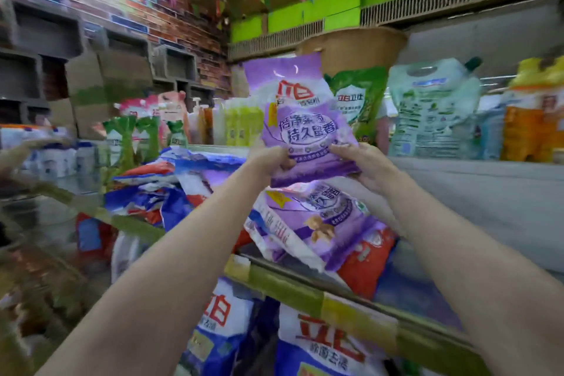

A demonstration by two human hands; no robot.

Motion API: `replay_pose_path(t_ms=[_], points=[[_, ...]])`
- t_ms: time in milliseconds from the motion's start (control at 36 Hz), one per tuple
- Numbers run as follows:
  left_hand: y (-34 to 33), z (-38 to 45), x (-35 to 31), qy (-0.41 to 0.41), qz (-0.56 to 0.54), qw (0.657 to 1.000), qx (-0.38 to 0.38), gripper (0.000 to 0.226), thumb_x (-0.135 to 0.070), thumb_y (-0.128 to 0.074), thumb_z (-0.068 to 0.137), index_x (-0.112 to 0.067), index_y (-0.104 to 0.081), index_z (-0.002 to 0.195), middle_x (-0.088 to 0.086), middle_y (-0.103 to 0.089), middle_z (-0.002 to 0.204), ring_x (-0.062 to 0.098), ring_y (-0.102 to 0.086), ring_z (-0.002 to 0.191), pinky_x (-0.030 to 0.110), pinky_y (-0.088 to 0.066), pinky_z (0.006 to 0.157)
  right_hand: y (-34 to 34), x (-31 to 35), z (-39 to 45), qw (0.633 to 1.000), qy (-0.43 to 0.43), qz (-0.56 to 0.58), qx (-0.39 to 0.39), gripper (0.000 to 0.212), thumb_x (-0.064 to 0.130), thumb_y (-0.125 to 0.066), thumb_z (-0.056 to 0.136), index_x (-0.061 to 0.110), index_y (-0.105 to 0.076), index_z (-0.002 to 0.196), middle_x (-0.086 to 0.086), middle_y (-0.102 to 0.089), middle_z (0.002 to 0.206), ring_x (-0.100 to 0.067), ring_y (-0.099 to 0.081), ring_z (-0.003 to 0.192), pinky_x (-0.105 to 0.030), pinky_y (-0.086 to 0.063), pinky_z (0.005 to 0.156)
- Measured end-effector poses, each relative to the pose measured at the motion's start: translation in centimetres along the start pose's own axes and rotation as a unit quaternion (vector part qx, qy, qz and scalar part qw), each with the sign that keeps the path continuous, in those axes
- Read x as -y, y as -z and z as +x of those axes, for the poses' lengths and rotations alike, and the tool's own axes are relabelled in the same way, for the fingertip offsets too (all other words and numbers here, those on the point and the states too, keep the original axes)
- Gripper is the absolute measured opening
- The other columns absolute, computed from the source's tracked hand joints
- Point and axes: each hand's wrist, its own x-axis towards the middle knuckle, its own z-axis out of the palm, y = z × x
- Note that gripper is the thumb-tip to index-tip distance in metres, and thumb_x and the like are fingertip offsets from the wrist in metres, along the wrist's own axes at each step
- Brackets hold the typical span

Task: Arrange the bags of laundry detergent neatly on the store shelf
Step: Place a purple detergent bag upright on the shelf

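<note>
Both hands hold one purple detergent bag (302,119) upright by its bottom edge, the left hand (268,159) closed on the lower left corner, the right hand (363,166) on the lower right. Its long axis runs up and away from the grip, tilted slightly left. Directly beneath lies a second purple bag (314,220), slumped flat over the shelf lip (283,287), touching red and blue bags (171,189). The shelf holds a loose heap; setting the held bag down likely needs that one squared first

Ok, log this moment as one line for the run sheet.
phase: placing | left hand and right hand: hold purple detergent bag upright by bottom edge | below: purple bag flat on shelf pile | shelf: untidy
</note>
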Motion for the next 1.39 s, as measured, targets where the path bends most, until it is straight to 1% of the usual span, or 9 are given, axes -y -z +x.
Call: replay_pose_path(t_ms=[278,444,528,639,778,1000,1083,1222,1389], points=[[-11.2,-3.9,0.9,-0.035,-0.023,0.988,0.147,0.014,0.000,-0.039,0.098,-0.013,-0.046,0.099,-0.001,-0.053,0.046,0.002,-0.045,0.022,0.010,-0.033,0.028,10.1,0.5,-14.5,0.983,-0.115,-0.129,-0.068,0.012,0.016,-0.066,0.084,0.020,-0.063,0.073,0.012,-0.060,0.046,0.002,-0.049,0.039,-0.019,-0.030,0.047],[-18.2,-6.9,0.4,0.002,0.013,0.975,0.222,0.015,-0.010,-0.047,0.097,-0.019,-0.042,0.107,-0.003,-0.055,0.067,-0.001,-0.050,0.027,0.012,-0.035,0.028,16.0,1.8,-21.4,0.965,-0.120,-0.196,-0.128,0.029,0.001,-0.066,0.082,0.020,-0.069,0.061,0.013,-0.064,0.050,0.004,-0.056,0.043,-0.015,-0.040,0.048],[-21.1,-8.4,0.2,-0.021,0.016,0.967,0.254,0.020,-0.001,-0.053,0.090,-0.014,-0.047,0.104,0.000,-0.055,0.058,0.000,-0.049,0.026,0.013,-0.035,0.028,19.0,2.1,-22.8,0.947,-0.127,-0.235,-0.181,0.018,0.001,-0.076,0.075,0.016,-0.066,0.079,0.010,-0.069,0.061,0.002,-0.062,0.051,-0.016,-0.051,0.049],[-25.5,-9.6,0.0,-0.056,-0.030,0.971,0.229,0.026,0.013,-0.053,0.082,-0.013,-0.055,0.082,0.001,-0.052,0.041,0.003,-0.046,0.023,0.015,-0.036,0.027,28.1,-1.0,-21.7,0.918,-0.087,-0.317,-0.223,0.111,0.047,-0.097,0.028,0.016,-0.052,0.124,0.000,-0.067,0.118,-0.016,-0.065,0.103,-0.038,-0.056,0.088],[-29.5,-9.9,0.0,-0.075,-0.011,0.971,0.225,0.032,0.016,-0.051,0.081,-0.016,-0.046,0.079,0.006,-0.049,0.045,0.006,-0.042,0.020,0.014,-0.032,0.024,26.2,1.5,-24.0,0.915,-0.105,-0.316,-0.227,0.083,-0.007,-0.081,0.065,-0.002,-0.038,0.136,-0.010,-0.056,0.132,-0.004,-0.065,0.090,-0.012,-0.053,0.062],[-31.7,-8.3,0.7,-0.117,0.069,0.971,0.195,0.023,0.008,-0.055,0.073,-0.013,-0.048,0.076,0.007,-0.050,0.048,0.022,-0.057,0.049,0.032,-0.044,0.052,29.8,-1.3,-21.8,0.889,-0.073,-0.378,-0.250,0.109,0.039,-0.096,0.029,0.012,-0.052,0.126,-0.004,-0.063,0.121,-0.018,-0.060,0.108,-0.036,-0.051,0.093],[-32.4,-6.7,2.4,-0.106,0.118,0.959,0.234,0.037,0.009,-0.059,0.075,-0.011,-0.042,0.101,0.003,-0.052,0.040,0.022,-0.065,0.046,0.028,-0.049,0.041,30.7,-2.8,-20.6,0.862,-0.064,-0.460,-0.205,0.109,0.040,-0.094,0.036,0.008,-0.049,0.131,-0.007,-0.056,0.131,-0.021,-0.054,0.118,-0.040,-0.046,0.101],[-32.9,-6.4,4.3,-0.114,0.200,0.937,0.263,0.026,0.014,-0.047,0.081,-0.006,-0.046,0.065,0.001,-0.050,0.038,0.015,-0.054,0.036,0.026,-0.042,0.033,31.4,-4.2,-19.6,0.811,-0.146,-0.550,-0.134,0.105,0.036,-0.089,0.055,0.013,-0.036,0.142,-0.005,-0.041,0.141,-0.024,-0.045,0.128,-0.033,-0.039,0.107],[-32.5,-7.5,4.0,-0.123,0.252,0.937,0.208,0.024,0.007,-0.056,0.074,0.000,-0.059,0.097,0.021,-0.064,0.088,0.036,-0.066,0.090,0.039,-0.055,0.077,29.6,-2.9,-20.5,0.793,-0.174,-0.562,-0.157,0.093,0.025,-0.083,0.066,0.008,-0.031,0.140,-0.010,-0.041,0.138,-0.028,-0.047,0.124,-0.034,-0.042,0.103]])
